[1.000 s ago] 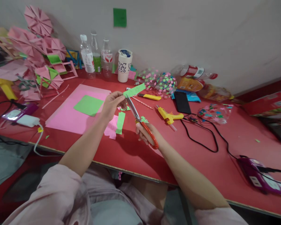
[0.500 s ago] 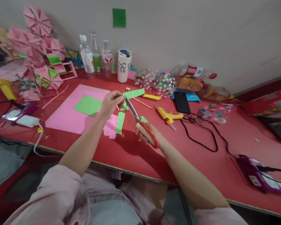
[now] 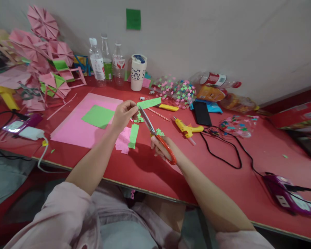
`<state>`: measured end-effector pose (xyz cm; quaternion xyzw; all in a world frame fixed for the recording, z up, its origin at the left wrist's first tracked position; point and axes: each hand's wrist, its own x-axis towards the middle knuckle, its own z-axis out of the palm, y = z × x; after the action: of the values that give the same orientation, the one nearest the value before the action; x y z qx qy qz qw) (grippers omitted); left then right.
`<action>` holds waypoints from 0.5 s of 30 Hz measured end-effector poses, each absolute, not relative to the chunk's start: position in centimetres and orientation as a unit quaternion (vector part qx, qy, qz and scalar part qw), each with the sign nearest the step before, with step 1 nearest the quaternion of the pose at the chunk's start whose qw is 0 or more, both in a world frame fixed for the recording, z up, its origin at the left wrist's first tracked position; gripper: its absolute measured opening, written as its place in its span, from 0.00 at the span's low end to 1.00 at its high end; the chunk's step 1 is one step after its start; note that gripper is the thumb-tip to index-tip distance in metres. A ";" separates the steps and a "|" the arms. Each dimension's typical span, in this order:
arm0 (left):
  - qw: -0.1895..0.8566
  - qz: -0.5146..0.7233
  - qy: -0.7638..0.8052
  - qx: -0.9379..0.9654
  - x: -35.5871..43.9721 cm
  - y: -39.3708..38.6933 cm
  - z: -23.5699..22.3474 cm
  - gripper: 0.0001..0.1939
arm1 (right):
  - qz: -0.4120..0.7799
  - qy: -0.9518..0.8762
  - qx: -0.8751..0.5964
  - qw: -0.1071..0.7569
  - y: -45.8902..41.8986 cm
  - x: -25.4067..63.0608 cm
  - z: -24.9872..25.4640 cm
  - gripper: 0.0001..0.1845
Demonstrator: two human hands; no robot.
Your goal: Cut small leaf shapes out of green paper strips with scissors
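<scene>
My left hand pinches one end of a green paper strip and holds it up over the red table. My right hand is closed round the orange handles of a pair of scissors. The blades point up and left and meet the strip beside my left fingers. A second green strip and pink scraps lie on the table beneath my hands. A small green cut-out lies beside the scissors.
A pink sheet with a green square lies to the left. A yellow glue gun, its black cable, a phone, a yellow knife, bottles, a cup and pink paper fans stand around.
The green strip has tilted from slanting upward to nearly level, and the scissors blades have closed further into it. Both hands stayed almost in place.
</scene>
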<state>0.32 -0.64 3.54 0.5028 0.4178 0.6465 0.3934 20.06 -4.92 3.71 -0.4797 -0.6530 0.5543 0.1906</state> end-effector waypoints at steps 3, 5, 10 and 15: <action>0.393 0.647 0.421 0.500 0.3 -0.6 3.5 0.04 | 0.556 -0.643 -0.492 0.188 -5.0 19.9 3.8 0.23; 0.394 0.646 0.422 0.500 0.3 -0.6 3.5 0.05 | 0.556 -0.638 -0.501 0.183 -5.0 19.8 3.9 0.23; 0.399 0.647 0.412 0.502 0.4 -0.8 3.5 0.05 | 0.547 -0.640 -0.508 0.181 -5.0 19.7 4.0 0.23; 0.402 0.649 0.411 0.497 0.4 -0.8 3.8 0.05 | 0.546 -0.639 -0.511 0.181 -5.0 19.8 3.8 0.23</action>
<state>0.40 -0.85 3.76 0.4972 0.4115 0.6493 0.4023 19.79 -4.99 3.79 -0.5107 -0.6392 0.5457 0.1811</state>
